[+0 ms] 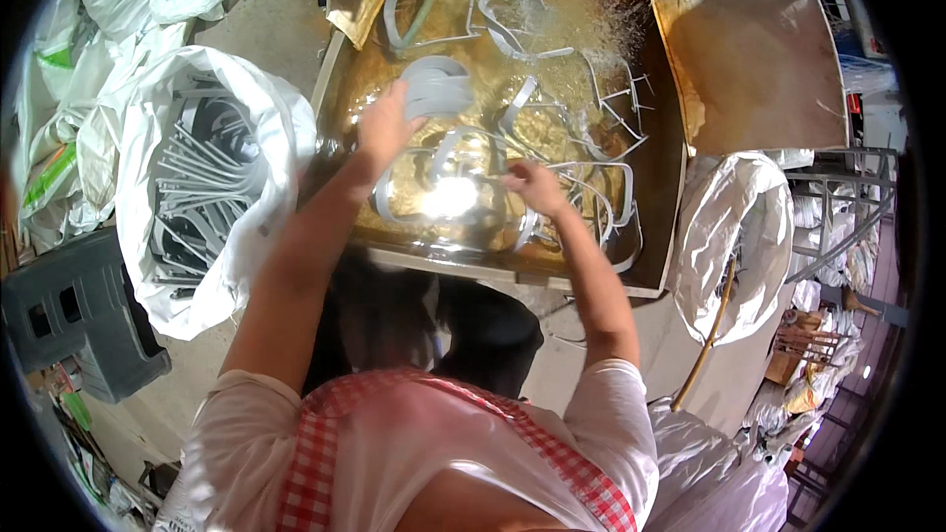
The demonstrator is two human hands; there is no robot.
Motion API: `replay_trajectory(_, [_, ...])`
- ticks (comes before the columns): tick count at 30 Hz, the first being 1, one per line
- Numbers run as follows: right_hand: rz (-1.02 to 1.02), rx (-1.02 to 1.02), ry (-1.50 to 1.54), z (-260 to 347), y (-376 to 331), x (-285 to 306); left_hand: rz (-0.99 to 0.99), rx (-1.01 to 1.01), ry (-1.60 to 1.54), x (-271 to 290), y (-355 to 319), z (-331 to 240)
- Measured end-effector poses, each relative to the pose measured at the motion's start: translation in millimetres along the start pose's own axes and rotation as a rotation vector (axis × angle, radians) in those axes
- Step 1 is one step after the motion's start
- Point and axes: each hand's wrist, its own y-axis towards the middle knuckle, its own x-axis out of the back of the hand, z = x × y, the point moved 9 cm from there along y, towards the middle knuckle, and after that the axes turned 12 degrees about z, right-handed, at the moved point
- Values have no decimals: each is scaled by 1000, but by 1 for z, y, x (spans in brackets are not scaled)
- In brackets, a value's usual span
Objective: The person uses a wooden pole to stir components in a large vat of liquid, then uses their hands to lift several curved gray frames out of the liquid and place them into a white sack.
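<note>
- The left hand (386, 120) is closed around the near left edge of a nested stack of grey curved bands (437, 89), fingers on one side and thumb on the other; whether the stack rests in the water or is lifted just clear of it, I cannot tell.
- The right hand (533, 185) has its fingers curled in close beside thin grey strips near the middle of the tub; blur and glare hide whether it grips one.
- What looks done: several bands lie together, curve inside curve, in that stack at the left hand.
- What looks left: more loose grey bands (496, 34) lie scattered in the metal tub (512, 274), along its far side, around the right hand and toward the right wall, separate or loosely tangled, so the sorting seems only partly through.
- Water splashes at the tub's far right corner, wetting the pieces near it.
- Just left of the tub, a white sack (279, 108) holds many similar grey pieces (202, 172), packed closely; whether these are finished or waiting, I cannot tell.
- Right of the tub is another pale sack (693, 236), its contents too dark to judge.
</note>
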Motion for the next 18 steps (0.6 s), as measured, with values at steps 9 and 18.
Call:
replay_trajectory(9, [176, -111, -20, 26, 75, -77, 114, -42, 202, -51, 20, 31])
replay_trajectory(18, [-400, -306, -149, -43, 91, 57, 366, -135, -96, -109, -8, -24])
